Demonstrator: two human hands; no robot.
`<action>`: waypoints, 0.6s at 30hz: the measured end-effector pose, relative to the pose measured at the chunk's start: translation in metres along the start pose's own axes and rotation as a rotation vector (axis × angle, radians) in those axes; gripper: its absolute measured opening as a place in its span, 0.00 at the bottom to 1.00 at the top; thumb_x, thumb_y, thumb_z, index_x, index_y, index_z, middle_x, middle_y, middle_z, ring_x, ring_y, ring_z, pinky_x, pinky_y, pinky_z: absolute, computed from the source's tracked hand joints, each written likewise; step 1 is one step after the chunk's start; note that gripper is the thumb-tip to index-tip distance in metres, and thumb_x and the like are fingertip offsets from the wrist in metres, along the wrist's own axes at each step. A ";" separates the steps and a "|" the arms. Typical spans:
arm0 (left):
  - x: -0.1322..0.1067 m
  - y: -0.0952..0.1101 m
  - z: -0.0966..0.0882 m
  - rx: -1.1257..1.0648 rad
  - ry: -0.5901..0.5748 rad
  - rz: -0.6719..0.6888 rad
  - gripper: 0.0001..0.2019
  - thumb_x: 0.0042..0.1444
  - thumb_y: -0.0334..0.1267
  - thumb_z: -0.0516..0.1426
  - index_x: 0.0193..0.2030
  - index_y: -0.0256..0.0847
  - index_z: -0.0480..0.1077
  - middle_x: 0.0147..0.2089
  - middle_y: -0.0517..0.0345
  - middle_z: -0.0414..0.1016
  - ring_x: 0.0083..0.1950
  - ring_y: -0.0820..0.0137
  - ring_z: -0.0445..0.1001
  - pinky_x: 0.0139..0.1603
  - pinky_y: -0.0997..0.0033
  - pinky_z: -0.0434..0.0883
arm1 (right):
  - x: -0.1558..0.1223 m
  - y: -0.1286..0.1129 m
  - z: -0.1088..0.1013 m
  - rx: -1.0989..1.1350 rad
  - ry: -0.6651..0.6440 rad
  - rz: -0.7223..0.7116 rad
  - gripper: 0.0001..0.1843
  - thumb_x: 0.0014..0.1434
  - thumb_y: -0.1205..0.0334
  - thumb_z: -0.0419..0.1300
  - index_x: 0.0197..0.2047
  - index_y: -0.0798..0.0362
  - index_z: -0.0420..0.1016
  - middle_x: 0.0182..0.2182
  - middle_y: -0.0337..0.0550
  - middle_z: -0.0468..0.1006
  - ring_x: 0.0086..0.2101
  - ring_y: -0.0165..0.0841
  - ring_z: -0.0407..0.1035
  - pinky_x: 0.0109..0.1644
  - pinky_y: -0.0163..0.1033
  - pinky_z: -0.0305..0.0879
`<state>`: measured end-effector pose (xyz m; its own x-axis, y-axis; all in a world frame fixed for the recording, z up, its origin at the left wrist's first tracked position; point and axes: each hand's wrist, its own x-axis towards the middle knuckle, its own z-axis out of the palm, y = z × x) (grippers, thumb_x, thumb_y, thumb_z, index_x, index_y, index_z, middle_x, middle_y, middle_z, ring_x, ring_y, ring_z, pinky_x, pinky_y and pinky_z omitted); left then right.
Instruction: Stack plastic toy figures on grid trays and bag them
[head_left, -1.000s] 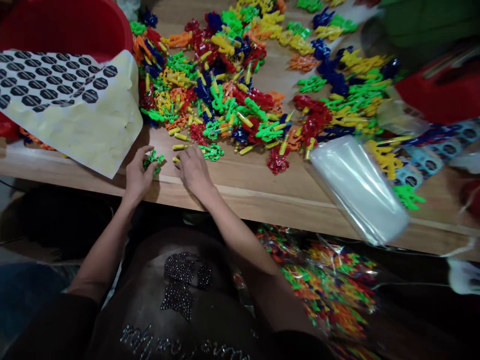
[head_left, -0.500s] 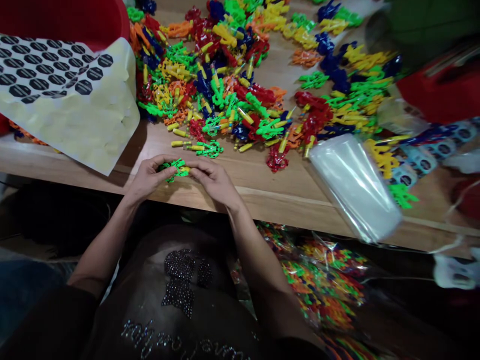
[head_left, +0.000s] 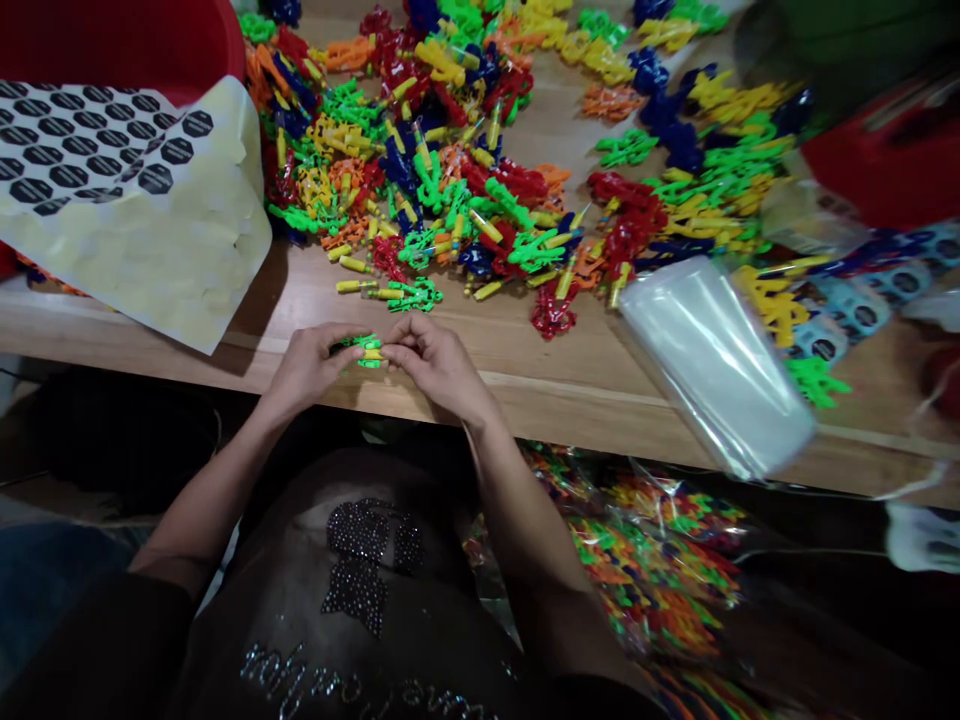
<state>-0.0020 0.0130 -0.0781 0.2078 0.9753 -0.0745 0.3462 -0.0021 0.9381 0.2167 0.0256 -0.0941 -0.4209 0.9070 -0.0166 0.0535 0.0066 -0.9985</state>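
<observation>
My left hand (head_left: 313, 362) pinches a small green plastic toy figure (head_left: 367, 343) just above the table's front edge. A yellow piece (head_left: 373, 354) lies along the figure, pointing toward my right hand (head_left: 431, 362). The thumb and forefinger of that hand are closed at the right end of the yellow piece; the fingertips hide the exact contact. Just beyond my hands, another green figure (head_left: 417, 294) with a yellow piece lies on the wooden table (head_left: 517, 362). A large heap of toy figures (head_left: 420, 180) in red, green, blue, orange and yellow spreads behind it.
A stack of clear plastic bags (head_left: 720, 365) lies at the right. On the left, a sticker sheet (head_left: 202, 230) overhangs a red tub (head_left: 172, 50). A strip of blue labels (head_left: 862, 308) is at far right. Filled bags (head_left: 652, 560) sit below the table.
My right hand has shifted slightly right and its fingers are more bunched. The green figure has turned and moved a little down and right, still between my hands.
</observation>
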 end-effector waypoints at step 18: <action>0.126 -0.038 -0.037 0.547 0.316 0.199 0.08 0.70 0.36 0.58 0.50 0.45 0.79 0.53 0.51 0.81 0.57 0.57 0.76 0.61 0.52 0.72 | 0.065 0.006 0.008 -0.791 0.160 -0.348 0.11 0.74 0.66 0.54 0.48 0.49 0.79 0.46 0.48 0.81 0.48 0.43 0.72 0.57 0.51 0.70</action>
<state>-0.0230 0.1440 -0.1105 0.0668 0.9623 0.2636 0.7606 -0.2201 0.6108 0.1826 0.0818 -0.1014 -0.4014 0.8470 0.3486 0.5827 0.5298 -0.6163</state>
